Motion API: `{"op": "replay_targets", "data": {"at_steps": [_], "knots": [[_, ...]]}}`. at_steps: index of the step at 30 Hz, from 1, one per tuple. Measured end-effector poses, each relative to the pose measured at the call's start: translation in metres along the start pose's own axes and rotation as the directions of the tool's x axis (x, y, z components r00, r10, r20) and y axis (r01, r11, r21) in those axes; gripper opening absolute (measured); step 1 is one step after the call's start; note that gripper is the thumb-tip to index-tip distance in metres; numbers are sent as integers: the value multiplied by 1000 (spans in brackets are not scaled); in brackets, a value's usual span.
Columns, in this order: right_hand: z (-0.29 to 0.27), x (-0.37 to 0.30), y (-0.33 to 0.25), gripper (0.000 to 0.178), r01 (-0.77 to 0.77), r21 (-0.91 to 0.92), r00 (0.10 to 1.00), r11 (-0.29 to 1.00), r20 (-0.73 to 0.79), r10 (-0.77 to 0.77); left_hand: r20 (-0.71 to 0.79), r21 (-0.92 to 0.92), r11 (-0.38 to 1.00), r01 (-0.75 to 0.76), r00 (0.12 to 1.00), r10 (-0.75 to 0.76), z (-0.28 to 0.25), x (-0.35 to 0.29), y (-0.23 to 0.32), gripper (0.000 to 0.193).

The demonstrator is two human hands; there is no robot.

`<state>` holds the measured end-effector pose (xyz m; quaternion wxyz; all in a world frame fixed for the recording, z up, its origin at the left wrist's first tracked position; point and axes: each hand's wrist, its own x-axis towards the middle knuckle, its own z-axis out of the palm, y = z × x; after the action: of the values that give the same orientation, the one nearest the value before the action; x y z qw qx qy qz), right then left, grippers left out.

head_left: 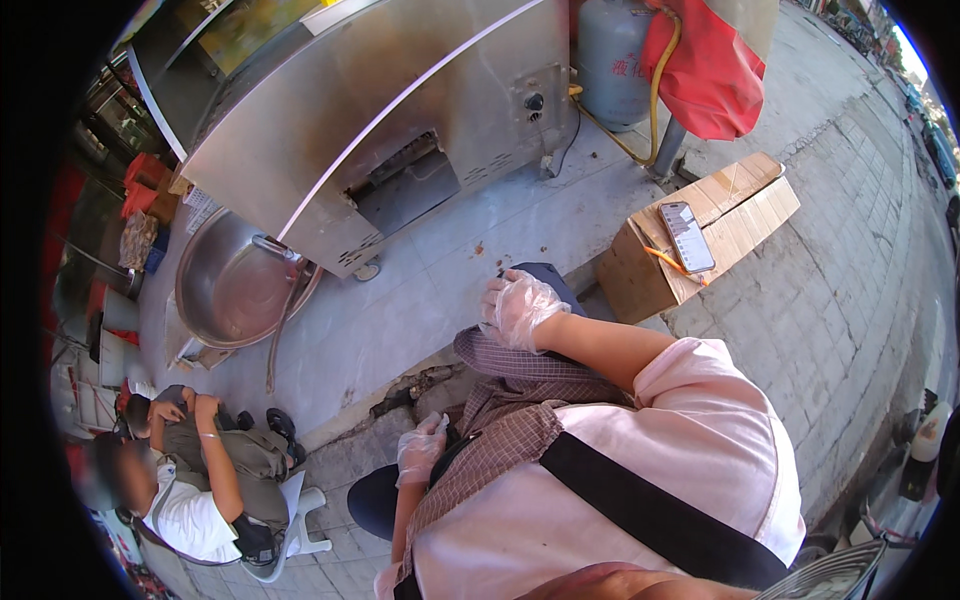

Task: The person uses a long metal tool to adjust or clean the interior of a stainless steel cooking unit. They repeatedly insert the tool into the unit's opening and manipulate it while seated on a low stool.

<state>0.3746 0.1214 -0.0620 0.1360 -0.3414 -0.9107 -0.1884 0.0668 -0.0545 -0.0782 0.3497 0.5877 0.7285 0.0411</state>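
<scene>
My right hand [522, 310], in a clear plastic glove, lies over my right knee with its fingers loosely spread and nothing in it. Lower down, my left hand [422, 450] wears the same kind of glove and rests beside my left knee. Its fingers are stretched out, partly turned from view, and I see nothing held. A brown checked apron [500, 425] covers my lap. Closest to my right hand is a long cardboard box [640, 275]. A phone [687, 238] with a lit screen lies on it, next to an orange-and-white cord [665, 262].
Ahead stands a stainless steel stove cabinet [400, 120] with a knob and an opening. A grey gas cylinder [612, 70] with a yellow hose and red cloth [705, 70] is beyond the box. Left are a steel basin [215, 300] and a seated person [205, 510] on a white stool.
</scene>
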Motion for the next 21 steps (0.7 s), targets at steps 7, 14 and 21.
{"op": "replay_targets", "data": {"at_steps": [7, 14, 21], "knots": [[-9, -4, 22, 34, 181, -36, 983, 983, -13, -182, -105, 14, 988, -152, 983, 153, -16, -33, 21, 39], [-77, 36, 37, 49, -363, 311, 783, 878, 613, 106, 30, 205, 886, -416, 907, 419, -30, -41, 29, 32], [-66, 59, 65, 61, -529, 297, 563, 795, 824, 67, 65, 237, 856, -459, 887, 458, -25, -32, 17, 28]]}}
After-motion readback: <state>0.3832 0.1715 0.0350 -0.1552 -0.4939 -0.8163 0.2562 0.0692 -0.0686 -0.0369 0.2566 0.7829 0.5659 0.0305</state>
